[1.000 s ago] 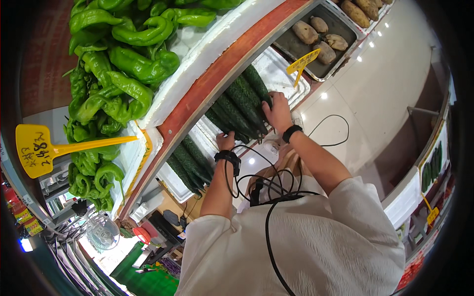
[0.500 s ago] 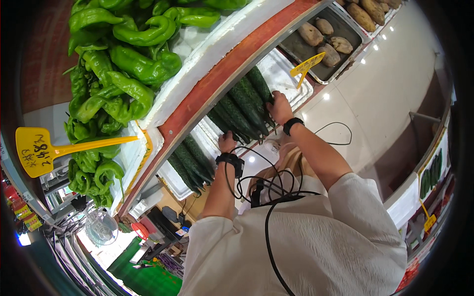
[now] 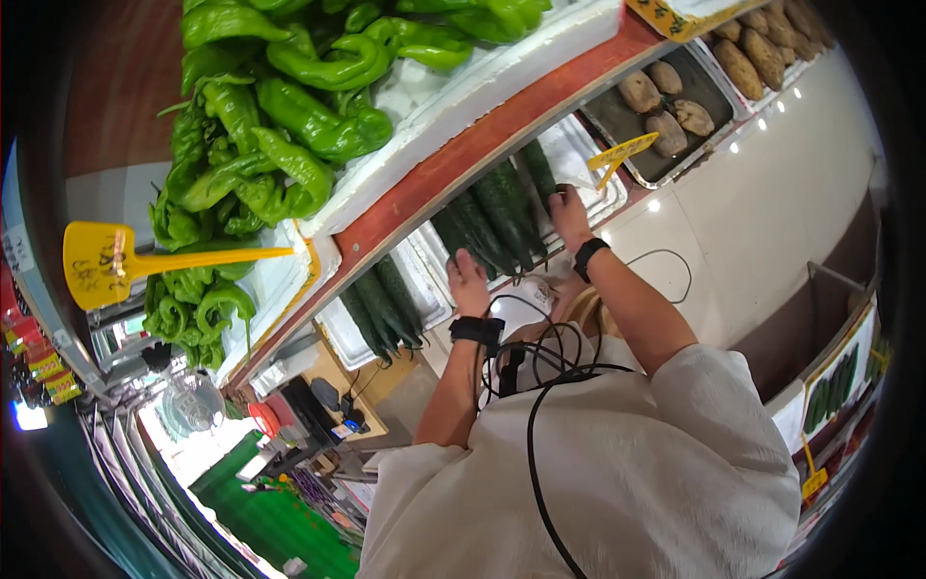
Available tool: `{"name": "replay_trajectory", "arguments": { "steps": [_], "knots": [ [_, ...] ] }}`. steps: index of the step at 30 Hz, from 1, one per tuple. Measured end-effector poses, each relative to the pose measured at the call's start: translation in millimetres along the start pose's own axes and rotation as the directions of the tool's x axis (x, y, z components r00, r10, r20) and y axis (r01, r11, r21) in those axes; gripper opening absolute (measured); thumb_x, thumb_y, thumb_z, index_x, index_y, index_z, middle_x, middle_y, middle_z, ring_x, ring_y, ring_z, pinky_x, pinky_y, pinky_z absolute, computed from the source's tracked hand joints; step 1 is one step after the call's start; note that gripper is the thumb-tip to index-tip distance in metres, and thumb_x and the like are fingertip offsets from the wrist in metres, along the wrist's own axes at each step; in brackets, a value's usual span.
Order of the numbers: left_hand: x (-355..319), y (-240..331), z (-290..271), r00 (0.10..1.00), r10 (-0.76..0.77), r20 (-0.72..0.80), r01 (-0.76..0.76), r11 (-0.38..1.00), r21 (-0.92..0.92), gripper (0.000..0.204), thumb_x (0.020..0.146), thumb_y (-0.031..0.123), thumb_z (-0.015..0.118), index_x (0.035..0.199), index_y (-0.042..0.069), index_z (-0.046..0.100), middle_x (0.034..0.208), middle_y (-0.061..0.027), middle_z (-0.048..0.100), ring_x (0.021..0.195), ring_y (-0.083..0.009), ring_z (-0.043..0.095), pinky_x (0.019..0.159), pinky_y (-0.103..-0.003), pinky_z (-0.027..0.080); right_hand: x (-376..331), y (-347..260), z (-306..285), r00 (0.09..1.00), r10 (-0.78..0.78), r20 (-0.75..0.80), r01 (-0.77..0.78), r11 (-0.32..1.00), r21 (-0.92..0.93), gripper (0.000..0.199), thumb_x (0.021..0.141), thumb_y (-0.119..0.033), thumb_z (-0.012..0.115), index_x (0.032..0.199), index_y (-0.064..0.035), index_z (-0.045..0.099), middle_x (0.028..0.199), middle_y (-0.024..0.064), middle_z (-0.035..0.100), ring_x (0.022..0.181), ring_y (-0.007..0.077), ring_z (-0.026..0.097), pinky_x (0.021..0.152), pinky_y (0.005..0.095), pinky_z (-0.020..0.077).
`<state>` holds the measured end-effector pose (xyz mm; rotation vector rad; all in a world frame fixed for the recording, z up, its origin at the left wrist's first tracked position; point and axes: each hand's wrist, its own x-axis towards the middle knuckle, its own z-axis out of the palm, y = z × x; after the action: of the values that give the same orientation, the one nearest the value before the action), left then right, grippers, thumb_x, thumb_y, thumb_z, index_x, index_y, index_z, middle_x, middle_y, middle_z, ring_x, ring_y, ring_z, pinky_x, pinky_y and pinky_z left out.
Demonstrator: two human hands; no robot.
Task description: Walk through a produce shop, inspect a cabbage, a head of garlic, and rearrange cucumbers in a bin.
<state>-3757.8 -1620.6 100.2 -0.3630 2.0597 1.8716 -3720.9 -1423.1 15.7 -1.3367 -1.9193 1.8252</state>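
Observation:
Several dark green, bumpy cucumbers (image 3: 490,220) lie side by side in a white foam tray (image 3: 429,253) on the lower shelf. One cucumber (image 3: 537,168) lies a little apart at the right of that pile. Its near end is in my right hand (image 3: 571,214), with the fingers closed round it. My left hand (image 3: 469,282) is at the near ends of the pile, its fingers stretched out and nothing held in them. Whether it touches the cucumbers I cannot tell. A second bunch of cucumbers (image 3: 382,307) sits in another tray to the left.
Green peppers (image 3: 323,121) fill white foam boxes on the red-edged upper shelf (image 3: 463,159), which overhangs the cucumbers. Yellow price signs (image 3: 622,154) stick up nearby. Brown tubers (image 3: 667,133) lie in a metal tray at right. Black cables (image 3: 540,362) loop between my forearms.
My right hand has shifted the rightmost cucumber away from the pile, opening a gap. My left hand has opened its fingers. The whole view has shifted slightly.

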Motion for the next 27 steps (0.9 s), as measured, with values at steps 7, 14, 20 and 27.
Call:
{"name": "replay_trajectory", "arguments": {
  "steps": [7, 14, 20, 27],
  "knots": [
    [0.4, -14.9, 42.8, 0.998, -0.063, -0.001, 0.063, 0.995, 0.082, 0.044, 0.094, 0.042, 0.053, 0.102, -0.001, 0.047, 0.077, -0.0051, 0.052, 0.064, -0.0152, 0.051, 0.057, -0.027, 0.044, 21.7, 1.1, -16.6, 0.989, -0.039, 0.142, 0.053, 0.994, -0.093, 0.042, 0.082, -0.030, 0.067, 0.105, 0.0019, 0.051, 0.077, 0.0102, 0.062, 0.061, 0.0167, 0.059, 0.055, 0.0303, 0.0477],
    [-11.5, 1.0, 72.6, 0.988, 0.128, -0.087, -0.050, 0.798, 0.601, 0.049, 0.088, 0.034, 0.058, 0.109, -0.009, 0.046, 0.108, -0.0314, 0.056, 0.099, -0.0427, 0.058, 0.085, -0.042, 0.045, 7.5, -46.7, -39.6, 0.944, 0.114, 0.309, -0.091, 0.992, -0.090, 0.035, 0.086, -0.024, 0.062, 0.102, 0.0051, 0.053, 0.085, 0.0217, 0.065, 0.080, 0.0344, 0.064, 0.072, 0.0403, 0.0486],
    [-11.3, 14.7, 44.2, 0.984, 0.057, -0.167, 0.046, 0.829, 0.557, 0.049, 0.085, 0.041, 0.062, 0.104, -0.002, 0.049, 0.083, -0.0194, 0.062, 0.079, -0.0330, 0.062, 0.074, -0.040, 0.047, 2.9, -32.1, -45.8, 0.955, -0.096, 0.282, 0.065, 0.991, 0.116, 0.032, 0.088, -0.022, 0.060, 0.105, 0.0045, 0.053, 0.084, 0.0148, 0.062, 0.077, 0.0237, 0.061, 0.071, 0.0327, 0.0472],
    [-13.1, 41.5, -40.8, 0.972, -0.230, -0.040, 0.232, 0.934, 0.272, 0.030, 0.086, 0.032, 0.059, 0.100, 0.006, 0.060, 0.074, -0.0017, 0.058, 0.058, -0.0093, 0.053, 0.052, -0.021, 0.041, -37.5, -91.5, -66.5, 0.910, -0.044, 0.412, -0.097, 0.944, 0.315, 0.025, 0.090, -0.019, 0.059, 0.107, -0.0018, 0.051, 0.067, -0.0023, 0.049, 0.052, 0.0056, 0.043, 0.044, 0.0227, 0.0345]
  ]
}}
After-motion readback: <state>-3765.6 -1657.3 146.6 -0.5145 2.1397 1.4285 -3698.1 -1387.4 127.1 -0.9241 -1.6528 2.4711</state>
